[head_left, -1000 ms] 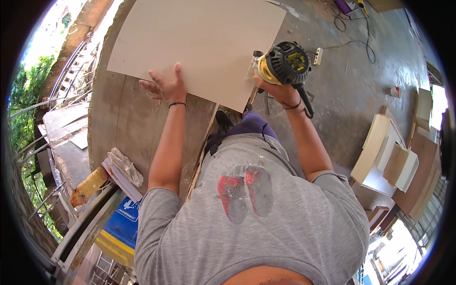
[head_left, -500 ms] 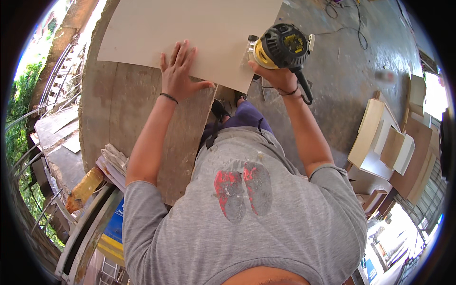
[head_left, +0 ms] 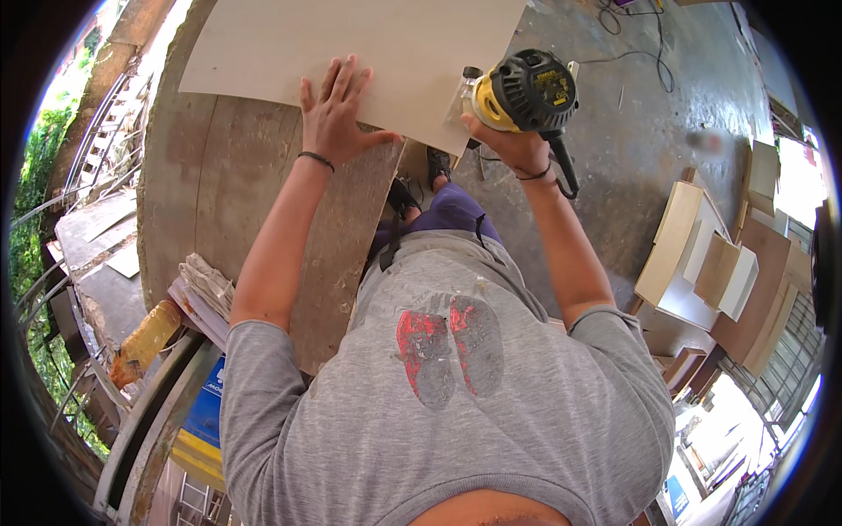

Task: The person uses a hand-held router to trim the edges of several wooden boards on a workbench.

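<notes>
Across a worn brown wooden bench (head_left: 250, 175) lies a flat off-white panel (head_left: 368, 35), left hand (head_left: 333, 123) on its near edge, fingers spread, right hand (head_left: 513, 145) curled around a yellow-and-black power router (head_left: 533, 88) at its right edge.

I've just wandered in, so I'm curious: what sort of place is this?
Most likely a woodworking shop. The right hand holds a black-and-yellow power tool at the edge of a pale board, which lies on a worn wooden bench; boxlike wooden pieces sit to the right.
</notes>
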`<action>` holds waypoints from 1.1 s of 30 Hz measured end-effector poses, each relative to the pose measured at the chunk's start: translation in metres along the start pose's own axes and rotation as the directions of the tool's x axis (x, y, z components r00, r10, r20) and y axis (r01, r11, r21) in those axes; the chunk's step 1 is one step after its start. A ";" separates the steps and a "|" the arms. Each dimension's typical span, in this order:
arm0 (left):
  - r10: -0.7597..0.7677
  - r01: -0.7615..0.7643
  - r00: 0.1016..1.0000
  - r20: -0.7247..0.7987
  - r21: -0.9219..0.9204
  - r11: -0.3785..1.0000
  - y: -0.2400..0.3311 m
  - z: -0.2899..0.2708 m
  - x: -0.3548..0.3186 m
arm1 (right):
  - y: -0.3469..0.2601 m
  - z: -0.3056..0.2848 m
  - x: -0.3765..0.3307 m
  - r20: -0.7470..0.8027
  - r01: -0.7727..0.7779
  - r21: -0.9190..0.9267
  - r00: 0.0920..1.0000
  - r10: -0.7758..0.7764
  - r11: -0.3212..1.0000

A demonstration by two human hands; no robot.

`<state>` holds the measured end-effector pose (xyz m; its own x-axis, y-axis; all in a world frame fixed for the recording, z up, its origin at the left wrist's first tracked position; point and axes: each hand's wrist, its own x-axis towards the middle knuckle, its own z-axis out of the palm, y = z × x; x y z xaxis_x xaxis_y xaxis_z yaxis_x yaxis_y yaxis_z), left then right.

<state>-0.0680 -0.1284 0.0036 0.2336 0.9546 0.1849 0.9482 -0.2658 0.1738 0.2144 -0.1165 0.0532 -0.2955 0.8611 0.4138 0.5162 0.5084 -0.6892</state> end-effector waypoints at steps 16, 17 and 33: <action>0.002 -0.002 1.000 -0.011 0.025 1.000 -0.001 0.001 0.001 | -0.025 0.015 -0.035 0.007 -0.116 0.102 0.993 0.116 0.988; 0.002 -0.002 1.000 -0.011 0.026 1.000 0.000 0.002 0.001 | -0.024 0.017 -0.036 -0.032 -0.017 0.041 0.999 0.018 0.999; 0.005 -0.005 1.000 0.013 0.004 1.000 0.001 -0.005 0.004 | 0.015 0.040 -0.115 0.247 -0.155 0.067 0.960 0.134 0.986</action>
<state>-0.0677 -0.1257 0.0089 0.2410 0.9550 0.1727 0.9481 -0.2697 0.1686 0.2237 -0.2080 -0.0289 -0.4128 0.8969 0.1585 0.5003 0.3687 -0.7834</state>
